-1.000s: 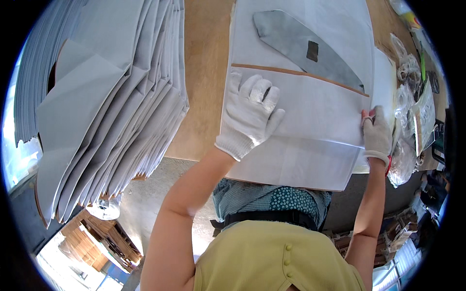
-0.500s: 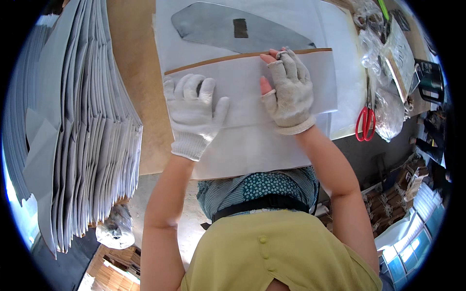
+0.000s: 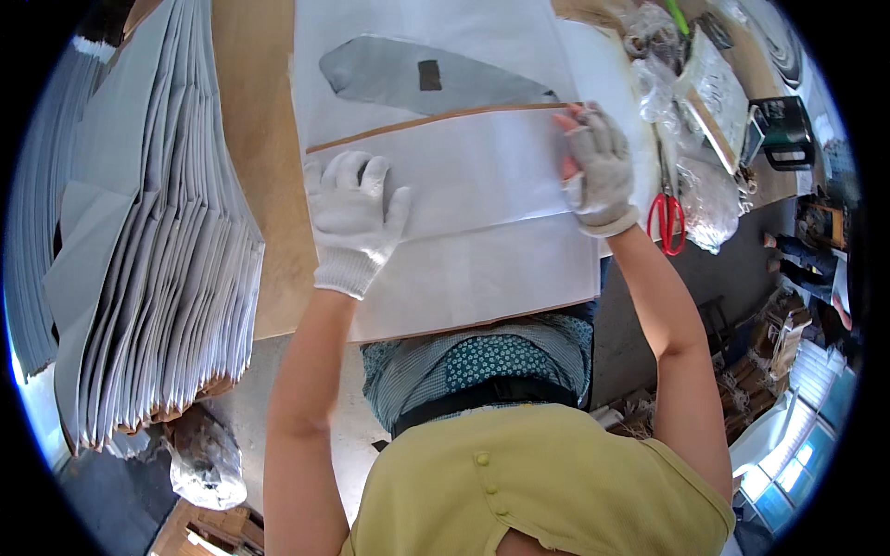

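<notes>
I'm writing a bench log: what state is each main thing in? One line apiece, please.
Left hand: gloved, flat on the paper, fingers apart
Right hand: gloved, blurred, at the paper's right edge, thumb apart
White paper: creased, near part folded over
Grey plate: lying flat, dark patch on top
Paper stack: creased, layers fanned
Scissors: lying down, blades seemingly closed
Plastic bag: crumpled

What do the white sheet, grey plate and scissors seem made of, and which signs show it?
White sheet: probably paper, smooth with a faint sheen; it holds a crease. Grey plate: perhaps metal, by its dull, uneven grey sheen; plastic is possible. Scissors: handles likely smooth plastic, by their bright, even red.
</notes>
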`<state>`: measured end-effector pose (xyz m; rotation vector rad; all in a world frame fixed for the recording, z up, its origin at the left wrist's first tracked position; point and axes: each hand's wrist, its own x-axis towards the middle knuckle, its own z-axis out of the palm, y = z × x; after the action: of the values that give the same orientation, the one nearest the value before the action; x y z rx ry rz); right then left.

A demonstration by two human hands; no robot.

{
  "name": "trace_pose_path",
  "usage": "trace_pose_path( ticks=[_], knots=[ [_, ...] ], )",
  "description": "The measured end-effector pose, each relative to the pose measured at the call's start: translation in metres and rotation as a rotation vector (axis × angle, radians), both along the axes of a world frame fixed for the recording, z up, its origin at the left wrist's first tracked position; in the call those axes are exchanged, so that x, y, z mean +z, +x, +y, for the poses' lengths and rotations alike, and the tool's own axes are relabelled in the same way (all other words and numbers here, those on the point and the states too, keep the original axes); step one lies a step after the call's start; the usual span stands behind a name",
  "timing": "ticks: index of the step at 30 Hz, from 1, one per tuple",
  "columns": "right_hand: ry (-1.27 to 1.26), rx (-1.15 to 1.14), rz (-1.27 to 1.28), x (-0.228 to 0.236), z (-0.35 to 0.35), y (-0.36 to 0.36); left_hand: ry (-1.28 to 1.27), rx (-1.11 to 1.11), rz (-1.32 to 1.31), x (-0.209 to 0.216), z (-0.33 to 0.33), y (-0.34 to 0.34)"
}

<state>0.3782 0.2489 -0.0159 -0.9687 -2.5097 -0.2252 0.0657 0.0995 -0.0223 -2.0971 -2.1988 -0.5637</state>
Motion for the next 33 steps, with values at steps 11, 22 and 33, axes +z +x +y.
trace_pose_path(
  ticks=[11, 22, 33],
  knots=[
    [-0.765, -0.363, 0.742, 0.002, -0.025, 0.037, 0.117, -0.117, -0.210, 0.024, 0.029, 0.014],
    [-0.705, -0.192, 0.721, 0.097, -0.041, -0.011, -0.036, -0.092, -0.154, 0.051, 0.048, 0.014],
    [-0.270, 0.310, 0.300, 0.139, -0.045, -0.010, 0.171, -0.210, 0.097, 0.138, -0.049, 0.074]
  ],
)
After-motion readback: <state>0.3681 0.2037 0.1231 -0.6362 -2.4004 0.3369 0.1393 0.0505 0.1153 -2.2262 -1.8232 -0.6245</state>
